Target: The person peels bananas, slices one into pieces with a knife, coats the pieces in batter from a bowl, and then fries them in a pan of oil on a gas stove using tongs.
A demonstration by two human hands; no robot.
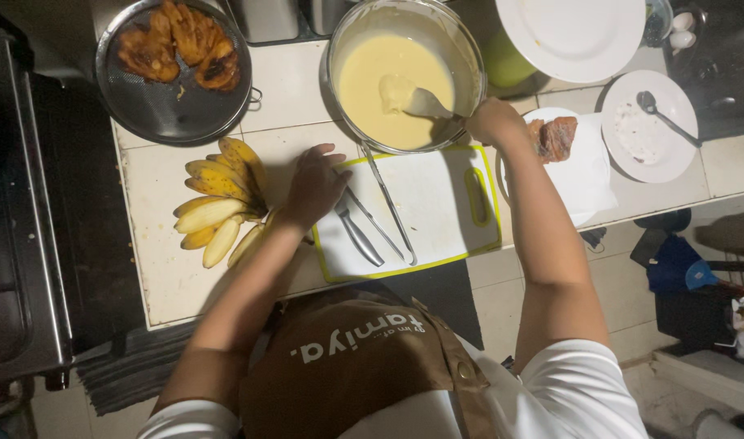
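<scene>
Stirring batter, other hand by the bananas

My right hand (492,120) was clamped on the spatula (417,99) in the batter bowl (404,77); my left hand (313,185) lay spread, fingers apart, beside the bananas (219,203). Judged next: peeling one, needing tongs (364,228) nearby.

A white tiled counter (299,81) holds a bunch of bananas (221,207), a cutting board (437,211), and a batter bowl (404,73). A strainer (173,97) and 2 plates (648,126) also rest there.

Spatula (421,102) handle behind right hand (492,120)
</scene>
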